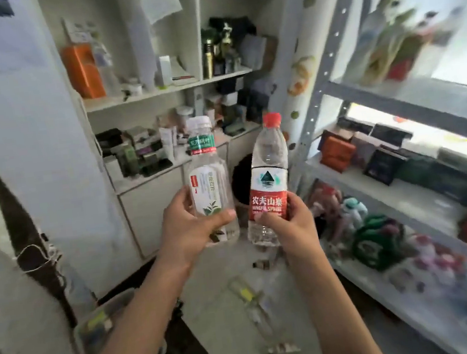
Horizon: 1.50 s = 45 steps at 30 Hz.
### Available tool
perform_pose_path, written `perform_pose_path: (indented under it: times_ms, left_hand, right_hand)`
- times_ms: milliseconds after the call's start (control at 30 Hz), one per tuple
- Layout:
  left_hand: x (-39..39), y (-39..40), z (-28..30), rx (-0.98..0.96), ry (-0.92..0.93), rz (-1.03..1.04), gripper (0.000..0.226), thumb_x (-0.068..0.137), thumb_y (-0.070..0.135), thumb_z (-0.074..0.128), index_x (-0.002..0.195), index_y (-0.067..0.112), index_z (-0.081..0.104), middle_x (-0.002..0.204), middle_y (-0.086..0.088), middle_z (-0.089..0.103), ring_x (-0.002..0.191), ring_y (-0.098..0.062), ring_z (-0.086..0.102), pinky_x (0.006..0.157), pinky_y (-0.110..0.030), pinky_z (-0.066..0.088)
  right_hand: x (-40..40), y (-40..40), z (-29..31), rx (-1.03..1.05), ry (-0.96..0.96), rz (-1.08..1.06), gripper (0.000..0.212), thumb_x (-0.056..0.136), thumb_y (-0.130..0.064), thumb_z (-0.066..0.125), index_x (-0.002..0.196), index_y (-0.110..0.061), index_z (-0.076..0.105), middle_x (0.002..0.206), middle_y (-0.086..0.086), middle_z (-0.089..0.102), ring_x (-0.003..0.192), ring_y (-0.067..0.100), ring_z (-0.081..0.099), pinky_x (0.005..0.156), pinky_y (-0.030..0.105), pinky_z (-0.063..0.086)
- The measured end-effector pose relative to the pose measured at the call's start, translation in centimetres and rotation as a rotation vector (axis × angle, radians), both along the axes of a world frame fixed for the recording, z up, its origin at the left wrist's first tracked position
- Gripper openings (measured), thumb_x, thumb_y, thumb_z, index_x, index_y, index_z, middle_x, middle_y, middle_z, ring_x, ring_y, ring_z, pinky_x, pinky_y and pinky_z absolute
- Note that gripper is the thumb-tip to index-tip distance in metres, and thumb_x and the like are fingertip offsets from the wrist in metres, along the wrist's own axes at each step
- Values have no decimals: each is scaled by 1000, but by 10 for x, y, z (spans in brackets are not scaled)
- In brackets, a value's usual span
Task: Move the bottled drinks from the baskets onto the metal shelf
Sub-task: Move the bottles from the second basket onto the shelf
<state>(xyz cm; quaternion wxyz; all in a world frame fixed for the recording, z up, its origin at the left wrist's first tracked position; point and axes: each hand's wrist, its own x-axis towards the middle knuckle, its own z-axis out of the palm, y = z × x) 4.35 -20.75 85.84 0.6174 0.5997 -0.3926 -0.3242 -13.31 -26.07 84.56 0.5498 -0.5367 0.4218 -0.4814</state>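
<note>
My left hand (187,229) grips a clear tea bottle (208,177) with a white cap and a green neck band, held upright in front of me. Beside it, my right hand (286,223) grips a water bottle (269,178) with a red cap and a red label, tilted slightly right. The two bottles nearly touch. The grey metal shelf (392,92) stands to the right, blurred, with boxes and bottles on its levels. A basket (102,319) with blurred contents sits low at the left, partly hidden by my left forearm.
A white cabinet (174,91) crowded with small boxes and bottles fills the back wall. Dark and orange boxes (337,149) line the metal shelf's middle level. Soft colourful items (375,236) lie on its lower level. Small vials (253,301) lie on the floor below my hands.
</note>
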Motion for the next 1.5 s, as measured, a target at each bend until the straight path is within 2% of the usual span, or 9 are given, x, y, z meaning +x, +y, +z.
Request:
perform_pose_path:
  times_ms: [100, 233, 433, 600, 833, 933, 1067, 1233, 1500]
  left_hand:
    - [-37, -24, 7, 1, 18, -82, 73, 52, 12, 94, 117, 20, 62, 102, 10, 73, 94, -4, 69, 78, -28, 59]
    - [-99, -60, 19, -19, -7, -208, 86, 50, 12, 95, 126, 18, 56, 114, 5, 69, 103, -11, 67, 88, -40, 57]
    - [-202, -106, 39, -61, -48, -339, 77, 51, 17, 94, 111, 43, 52, 106, 15, 68, 99, -8, 68, 74, -29, 60]
    - [-282, -147, 61, -93, -66, -395, 87, 48, 23, 96, 121, 34, 49, 101, 21, 69, 89, 2, 68, 65, -20, 58]
    - [-350, -218, 81, -138, -78, -425, 80, 48, 23, 95, 114, 36, 51, 106, 8, 71, 92, -7, 71, 73, -29, 60]
    - [-358, -252, 86, -151, -91, -432, 75, 47, 28, 95, 108, 41, 52, 104, 10, 72, 93, -8, 70, 73, -28, 59]
    - [-360, -303, 94, -191, -132, -442, 71, 50, 30, 94, 106, 46, 53, 97, 20, 70, 89, -3, 68, 65, -21, 57]
    - [-364, -363, 104, -228, -151, -483, 79, 55, 29, 92, 123, 36, 53, 103, 23, 63, 92, 3, 61, 61, -13, 51]
    - [-385, -455, 120, -254, -220, -437, 76, 54, 30, 93, 118, 34, 52, 109, 20, 61, 102, -2, 57, 74, -20, 49]
  right_hand:
    - [-42, -2, 7, 11, 4, -112, 54, 60, -21, 80, 111, -24, 65, 99, 7, 75, 92, 28, 73, 81, 43, 60]
    - [-106, -12, 20, -24, -17, -205, 54, 66, -12, 84, 115, -21, 64, 102, 6, 75, 93, 24, 73, 75, 31, 60]
    - [-207, -33, 40, -77, -12, -272, 63, 71, -14, 87, 126, -21, 55, 108, 0, 73, 97, 16, 72, 86, 36, 59]
    - [-288, -69, 62, -136, -27, -305, 61, 75, -15, 86, 127, -21, 54, 109, 0, 72, 93, 9, 72, 73, 19, 57]
    - [-367, -130, 81, -166, -9, -333, 55, 77, -22, 85, 124, -19, 57, 107, 1, 73, 95, 13, 72, 83, 29, 59]
    - [-385, -165, 84, -159, -31, -363, 48, 78, -17, 83, 120, -20, 58, 104, 1, 74, 95, 15, 72, 86, 34, 58]
    - [-389, -216, 91, -162, -14, -403, 58, 74, -21, 85, 124, -21, 56, 104, -3, 74, 93, 12, 73, 84, 34, 57]
    - [-385, -275, 106, -179, 47, -444, 63, 72, -20, 87, 125, -23, 53, 109, 1, 72, 93, 17, 73, 84, 40, 60]
    - [-403, -371, 136, -197, 74, -461, 78, 59, -19, 92, 125, -13, 51, 112, 8, 71, 99, 25, 71, 89, 45, 58]
